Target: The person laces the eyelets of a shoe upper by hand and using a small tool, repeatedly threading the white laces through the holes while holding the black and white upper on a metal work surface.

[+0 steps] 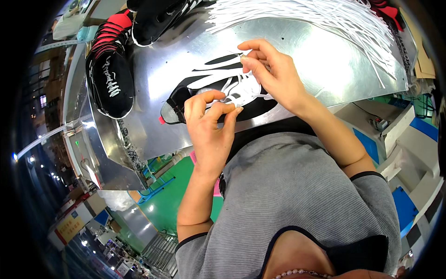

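In front of me a black shoe upper (253, 109) lies on its side, with white stripes and white shoelace (251, 86) strung across its eyelets. Its grey-lined heel (172, 111) with a small red tab points left. My left hand (210, 118) is closed in a pinch on the white lace at the near side of the eyelets. Above the far side of the upper, my right hand (274, 72) has its thumb and forefinger curled together in a pinch. A bit of white lace seems to lie at those fingertips, partly hidden by them.
A large bundle of loose white shoelaces (306, 16) covers the far part of the metal table (160, 135). At the left stands a black shoe with red laces (111, 79); another black shoe (155, 21) lies beside it. A white shelf unit (395, 125) stands at the right.
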Tool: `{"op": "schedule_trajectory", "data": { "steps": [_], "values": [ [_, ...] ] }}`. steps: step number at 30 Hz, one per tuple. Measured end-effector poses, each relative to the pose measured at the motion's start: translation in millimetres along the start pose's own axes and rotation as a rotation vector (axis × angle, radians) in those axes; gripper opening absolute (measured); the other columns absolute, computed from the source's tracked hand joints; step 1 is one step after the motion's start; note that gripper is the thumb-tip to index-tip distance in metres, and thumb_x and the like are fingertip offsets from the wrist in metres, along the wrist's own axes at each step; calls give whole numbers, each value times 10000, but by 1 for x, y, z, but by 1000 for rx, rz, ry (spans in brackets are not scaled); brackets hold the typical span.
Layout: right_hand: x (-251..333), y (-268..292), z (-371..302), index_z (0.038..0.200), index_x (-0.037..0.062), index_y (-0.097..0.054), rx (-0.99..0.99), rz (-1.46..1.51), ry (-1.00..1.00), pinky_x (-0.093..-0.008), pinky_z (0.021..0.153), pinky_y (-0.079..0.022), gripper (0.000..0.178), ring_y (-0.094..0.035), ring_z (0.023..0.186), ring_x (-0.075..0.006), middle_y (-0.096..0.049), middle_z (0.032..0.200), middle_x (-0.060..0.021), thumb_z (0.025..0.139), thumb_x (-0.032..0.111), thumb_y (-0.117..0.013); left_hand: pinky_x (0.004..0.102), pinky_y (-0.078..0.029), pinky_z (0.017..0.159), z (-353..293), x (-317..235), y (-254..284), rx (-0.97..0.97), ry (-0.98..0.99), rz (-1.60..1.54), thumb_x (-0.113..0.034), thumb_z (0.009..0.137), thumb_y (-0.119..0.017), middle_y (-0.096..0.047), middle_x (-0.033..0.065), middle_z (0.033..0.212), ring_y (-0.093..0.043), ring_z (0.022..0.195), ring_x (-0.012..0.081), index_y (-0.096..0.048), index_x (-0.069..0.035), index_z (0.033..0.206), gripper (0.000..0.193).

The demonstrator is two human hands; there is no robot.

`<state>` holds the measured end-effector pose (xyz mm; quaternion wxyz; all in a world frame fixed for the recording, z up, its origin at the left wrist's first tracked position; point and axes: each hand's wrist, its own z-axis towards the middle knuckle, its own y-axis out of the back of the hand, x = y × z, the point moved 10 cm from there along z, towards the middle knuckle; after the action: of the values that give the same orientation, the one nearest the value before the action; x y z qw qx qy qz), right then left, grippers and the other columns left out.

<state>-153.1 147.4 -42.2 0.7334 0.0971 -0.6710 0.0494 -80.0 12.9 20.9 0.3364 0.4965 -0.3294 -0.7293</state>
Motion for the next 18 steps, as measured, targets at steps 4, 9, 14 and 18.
{"op": "schedule_trajectory", "data": {
  "steps": [4, 9, 14, 18],
  "values": [
    [2, -5, -17, 1230, 6, -548, 58, -23, 27, -231, 652, -487, 275, -593, 738, -90, -630, 825, -51, 970, 93, -569, 376, -427, 828, 0, 10, -10, 43, 34, -16, -53, 697, -798, -621, 78, 962, -562, 910, 255, -620, -40, 781, 197],
    [7, -9, -33, 1232, 12, -548, 166, -83, -39, -257, 725, -513, 288, -661, 851, -133, -664, 886, -77, 964, 108, -591, 395, -456, 780, 5, 29, -10, 5, 234, -78, -50, 711, -795, -590, 92, 897, -581, 866, 288, -566, -27, 933, 320],
    [5, -10, -32, 1213, 33, -568, 176, -95, -61, -265, 722, -511, 260, -654, 820, -134, -658, 874, -74, 968, 118, -586, 371, -487, 742, 9, 31, -12, 60, 227, -178, -12, 733, -772, -603, 106, 928, -609, 850, 281, -610, -20, 1020, 329],
    [6, -10, -27, 1202, 20, -567, 196, -80, -85, -270, 735, -513, 251, -641, 798, -144, -647, 878, -76, 974, 126, -575, 362, -498, 758, 9, 15, -12, 114, -47, -151, -13, 727, -775, -609, 97, 951, -613, 881, 279, -643, -46, 980, 287]
  ]
}}
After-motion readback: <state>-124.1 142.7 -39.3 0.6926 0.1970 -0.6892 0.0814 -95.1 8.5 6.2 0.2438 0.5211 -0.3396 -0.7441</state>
